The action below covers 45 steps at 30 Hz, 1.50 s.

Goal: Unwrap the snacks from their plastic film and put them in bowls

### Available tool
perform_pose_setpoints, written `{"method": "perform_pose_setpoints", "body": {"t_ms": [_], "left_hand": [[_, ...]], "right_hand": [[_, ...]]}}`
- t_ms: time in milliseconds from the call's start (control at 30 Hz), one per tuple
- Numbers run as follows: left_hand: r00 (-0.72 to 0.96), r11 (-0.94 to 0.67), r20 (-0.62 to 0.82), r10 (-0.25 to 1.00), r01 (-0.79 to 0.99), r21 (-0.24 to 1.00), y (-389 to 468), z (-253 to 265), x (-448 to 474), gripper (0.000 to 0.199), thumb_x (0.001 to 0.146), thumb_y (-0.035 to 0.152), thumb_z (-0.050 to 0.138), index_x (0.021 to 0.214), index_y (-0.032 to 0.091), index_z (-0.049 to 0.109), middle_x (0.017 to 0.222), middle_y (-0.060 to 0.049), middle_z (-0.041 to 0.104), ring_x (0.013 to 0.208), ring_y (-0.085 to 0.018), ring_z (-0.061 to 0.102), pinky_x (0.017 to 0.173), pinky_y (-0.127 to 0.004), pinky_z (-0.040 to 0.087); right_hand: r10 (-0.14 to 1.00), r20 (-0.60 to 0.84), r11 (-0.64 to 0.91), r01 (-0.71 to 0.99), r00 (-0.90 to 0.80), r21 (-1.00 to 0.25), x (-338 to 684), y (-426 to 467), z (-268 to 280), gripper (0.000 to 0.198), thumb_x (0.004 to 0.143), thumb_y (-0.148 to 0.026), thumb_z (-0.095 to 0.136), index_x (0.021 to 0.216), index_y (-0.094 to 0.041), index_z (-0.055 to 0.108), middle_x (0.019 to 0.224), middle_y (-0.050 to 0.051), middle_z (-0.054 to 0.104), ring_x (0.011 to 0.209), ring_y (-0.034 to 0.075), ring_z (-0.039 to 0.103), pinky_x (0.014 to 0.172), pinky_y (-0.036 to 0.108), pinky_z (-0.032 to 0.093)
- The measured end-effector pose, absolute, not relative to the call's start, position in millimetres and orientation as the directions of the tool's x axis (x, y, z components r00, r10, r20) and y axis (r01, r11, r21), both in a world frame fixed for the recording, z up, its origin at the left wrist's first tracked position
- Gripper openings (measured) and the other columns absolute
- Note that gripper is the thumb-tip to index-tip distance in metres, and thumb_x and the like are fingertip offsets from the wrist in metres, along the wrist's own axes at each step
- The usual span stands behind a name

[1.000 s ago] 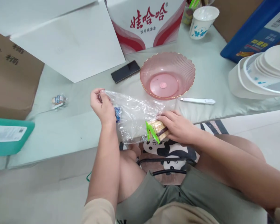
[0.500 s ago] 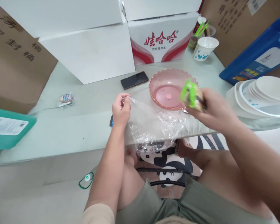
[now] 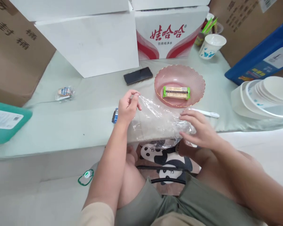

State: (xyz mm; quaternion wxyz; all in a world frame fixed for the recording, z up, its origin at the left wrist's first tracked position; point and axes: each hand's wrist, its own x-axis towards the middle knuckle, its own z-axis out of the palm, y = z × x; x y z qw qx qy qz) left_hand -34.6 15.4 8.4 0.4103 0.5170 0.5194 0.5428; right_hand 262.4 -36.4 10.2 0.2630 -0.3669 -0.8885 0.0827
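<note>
My left hand (image 3: 129, 106) pinches the upper left corner of a clear plastic bag (image 3: 155, 121), which hangs partly over the table's front edge. At the bag's right side is my right hand (image 3: 196, 128), fingers spread and apart, holding nothing; whether the fingertips touch the film I cannot tell. Behind the bag stands a pink scalloped bowl (image 3: 179, 73) with a gold rim. Inside it lies a wrapped snack bar (image 3: 176, 93) with green ends. A white pen-like stick (image 3: 206, 113) lies just beyond my right hand. Partly behind my left wrist is a small blue packet (image 3: 114, 115).
A black phone (image 3: 138, 76) lies before the white boxes (image 3: 103, 50). To the right are white tubs with paper cups (image 3: 275, 91), a blue jug (image 3: 261, 56) and a paper cup (image 3: 212, 46). Leftward are a wrapped snack (image 3: 64, 93) and a green jug (image 3: 9, 122).
The snack bar has left my right hand and now lies in the bowl. My right hand has moved down to the bag's right side and opened. My left hand keeps its pinch.
</note>
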Motion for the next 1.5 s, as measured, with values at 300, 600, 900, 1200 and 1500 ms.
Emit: {"method": "perform_pose_setpoints", "body": {"t_ms": [300, 600, 900, 1200, 1500], "left_hand": [[-0.177, -0.118, 0.147, 0.973, 0.163, 0.980, 14, 5, -34, 0.031, 0.089, 0.056, 0.066, 0.091, 0.025, 0.061, 0.047, 0.005, 0.053, 0.039, -0.010, 0.046, 0.041, -0.024, 0.029], [0.081, -0.014, 0.021, 0.997, -0.086, 0.996, -11, -7, -9, 0.094, 0.041, 0.064, 0.094, 0.121, 0.029, 0.060, 0.124, -0.012, 0.071, 0.121, -0.027, 0.067, 0.088, -0.034, 0.058], [-0.013, 0.151, -0.152, 0.988, -0.048, 0.987, -10, -17, 25, 0.033, 0.071, 0.039, 0.082, 0.085, 0.021, 0.058, 0.077, 0.001, 0.074, 0.064, -0.012, 0.072, 0.063, -0.024, 0.058], [0.075, 0.256, -0.253, 0.964, -0.033, 0.966, 2, -19, -2, 0.038, 0.071, 0.046, 0.082, 0.094, 0.024, 0.061, 0.051, 0.005, 0.062, 0.037, -0.014, 0.059, 0.035, -0.022, 0.044], [0.106, 0.279, -0.262, 0.959, -0.205, 0.938, 1, -2, -21, 0.030, 0.057, 0.038, 0.086, 0.061, 0.021, 0.062, 0.060, -0.002, 0.070, 0.049, -0.015, 0.065, 0.047, -0.027, 0.056]], "right_hand": [[0.888, 0.362, 0.443, 0.737, -0.283, -0.511, 265, -29, -15, 0.015, 0.098, -0.029, 0.045, 0.095, -0.026, 0.060, 0.087, 0.005, 0.072, 0.084, 0.024, 0.069, 0.081, 0.042, 0.051], [0.941, 0.283, 0.161, 0.492, 0.184, -0.856, 301, -50, 1, 0.015, 0.097, -0.046, 0.051, 0.099, -0.031, 0.052, 0.071, -0.001, 0.058, 0.049, 0.018, 0.057, 0.048, 0.035, 0.044], [0.958, 0.285, 0.280, 0.375, -0.045, -0.883, 316, -52, 13, 0.041, 0.078, -0.049, 0.077, 0.109, -0.033, 0.056, 0.087, 0.000, 0.066, 0.070, 0.020, 0.064, 0.063, 0.037, 0.054], [0.983, 0.180, 0.181, 0.353, -0.035, -0.918, 321, -34, 11, 0.022, 0.076, -0.037, 0.076, 0.095, -0.029, 0.069, 0.094, 0.005, 0.075, 0.083, 0.026, 0.071, 0.069, 0.043, 0.058], [0.999, -0.009, -0.012, 0.102, 0.031, -0.995, 325, -28, 13, 0.028, 0.077, -0.052, 0.071, 0.075, -0.028, 0.056, 0.060, 0.000, 0.059, 0.043, 0.017, 0.052, 0.038, 0.031, 0.040]]}}
